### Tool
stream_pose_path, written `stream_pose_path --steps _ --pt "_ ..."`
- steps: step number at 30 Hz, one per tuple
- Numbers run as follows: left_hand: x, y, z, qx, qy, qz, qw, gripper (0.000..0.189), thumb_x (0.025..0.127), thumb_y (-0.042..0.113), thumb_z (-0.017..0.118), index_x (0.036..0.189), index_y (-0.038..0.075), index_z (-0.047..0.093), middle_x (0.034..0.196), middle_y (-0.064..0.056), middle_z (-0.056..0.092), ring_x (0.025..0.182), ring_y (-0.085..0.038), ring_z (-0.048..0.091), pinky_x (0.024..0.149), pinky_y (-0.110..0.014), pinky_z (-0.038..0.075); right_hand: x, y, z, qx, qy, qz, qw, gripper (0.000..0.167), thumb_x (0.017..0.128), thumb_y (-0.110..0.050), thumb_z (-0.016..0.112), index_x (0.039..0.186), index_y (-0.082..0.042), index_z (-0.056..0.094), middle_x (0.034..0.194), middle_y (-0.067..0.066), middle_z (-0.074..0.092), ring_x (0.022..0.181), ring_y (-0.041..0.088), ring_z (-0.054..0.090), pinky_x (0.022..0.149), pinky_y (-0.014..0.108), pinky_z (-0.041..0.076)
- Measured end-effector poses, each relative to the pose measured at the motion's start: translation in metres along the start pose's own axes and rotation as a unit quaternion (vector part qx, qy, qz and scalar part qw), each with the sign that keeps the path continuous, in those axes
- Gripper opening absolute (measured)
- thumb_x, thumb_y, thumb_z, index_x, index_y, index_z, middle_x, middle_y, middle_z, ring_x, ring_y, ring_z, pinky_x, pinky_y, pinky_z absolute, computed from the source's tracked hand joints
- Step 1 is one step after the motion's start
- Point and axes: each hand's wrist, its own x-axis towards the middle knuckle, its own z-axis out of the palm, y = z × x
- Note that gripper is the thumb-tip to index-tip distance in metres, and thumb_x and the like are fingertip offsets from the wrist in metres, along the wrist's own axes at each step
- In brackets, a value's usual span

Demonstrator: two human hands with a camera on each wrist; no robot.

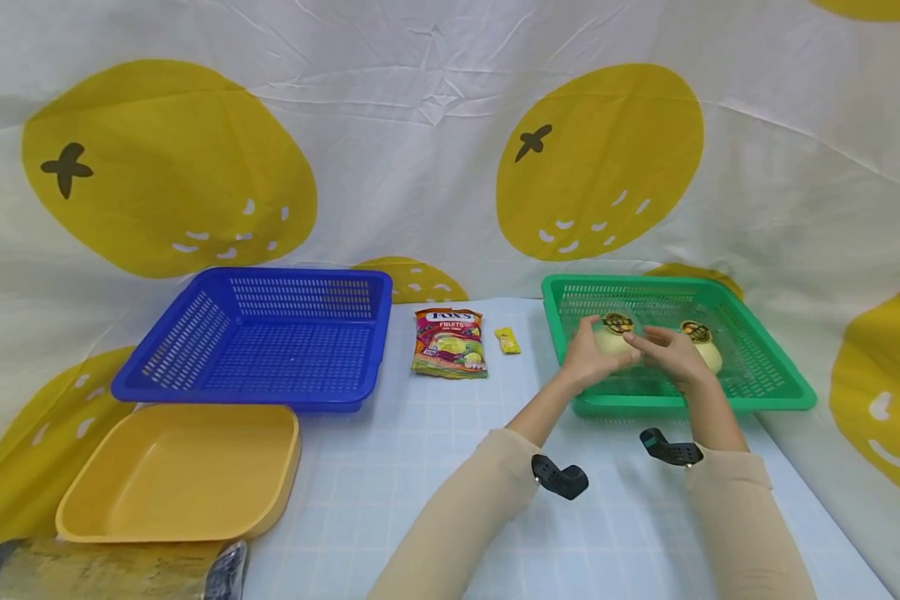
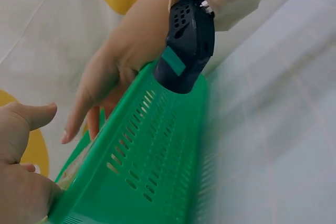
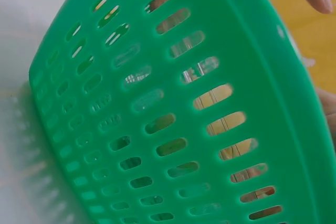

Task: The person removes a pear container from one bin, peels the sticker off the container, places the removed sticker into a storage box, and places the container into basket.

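Two clear packs, each with a pale round food and a black-and-gold label, sit in a green basket. My left hand is at the left side of the nearer-left pack, fingers and thumb spread about it. On its other side, my right hand reaches over the basket's front rim, between this pack and the right pack. In the left wrist view, the right hand's fingers point down straight and the left thumb sticks out. The basket wall hides most of the packs in the right wrist view.
Left of the green basket lie a small yellow sachet and a Fox's Fruits candy bag. A blue basket and a yellow tub stand at the left. A clear-wrapped brownish roll lies at the front left.
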Motion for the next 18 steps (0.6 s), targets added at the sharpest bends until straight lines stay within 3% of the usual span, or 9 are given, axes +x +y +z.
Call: stream_pose_path --steps 4,7,9,14,18 --pt "-0.003 -0.002 0.002 0.007 0.018 0.028 0.9994 0.071 0.081 0.029 0.074 0.140 0.016 0.037 0.134 -0.007 0.047 0.111 -0.021 0.051 0.073 -0.031 0.049 -0.006 -0.001 -0.005 0.027 0.011 -0.004 0.9996 0.087 0.092 -0.047 0.053 0.149 0.002 0.009 0.152 0.028 0.009 0.130 0.048 0.030 0.106 0.055 0.027" --pt "-0.005 -0.003 0.003 -0.001 0.032 0.051 0.9982 0.068 0.081 0.024 0.074 0.140 0.014 0.040 0.136 -0.007 0.048 0.117 -0.022 0.050 0.085 -0.032 0.048 -0.013 -0.002 -0.011 0.038 0.020 -0.003 0.9991 0.086 0.092 -0.046 0.055 0.150 -0.001 0.010 0.153 0.027 0.008 0.130 0.049 0.029 0.107 0.058 0.023" --pt "-0.006 -0.004 0.003 -0.011 0.041 0.066 0.9969 0.065 0.082 0.020 0.073 0.138 0.013 0.042 0.137 -0.007 0.049 0.121 -0.023 0.049 0.091 -0.033 0.046 -0.018 -0.002 -0.015 0.045 0.021 -0.003 0.9988 0.085 0.091 -0.044 0.057 0.150 -0.004 0.010 0.154 0.025 0.005 0.134 0.048 0.020 0.107 0.060 0.018" --pt "-0.008 -0.006 0.002 -0.031 0.066 0.110 0.9912 0.059 0.080 0.013 0.074 0.133 0.005 0.050 0.139 -0.012 0.048 0.099 -0.018 0.055 0.080 -0.023 0.046 -0.027 -0.003 -0.024 0.068 0.020 -0.008 0.9974 0.081 0.090 -0.036 0.062 0.151 -0.011 0.015 0.156 0.020 0.001 0.140 0.044 -0.001 0.108 0.061 0.011" --pt "-0.011 -0.009 0.000 -0.048 0.075 0.130 0.9876 0.057 0.080 0.012 0.074 0.131 0.002 0.052 0.144 -0.013 0.042 0.081 -0.008 0.044 0.070 -0.017 0.038 -0.032 -0.004 -0.026 0.059 0.024 -0.011 0.9979 0.081 0.089 -0.036 0.064 0.151 -0.013 0.018 0.156 0.018 0.003 0.140 0.043 0.001 0.108 0.062 0.011"
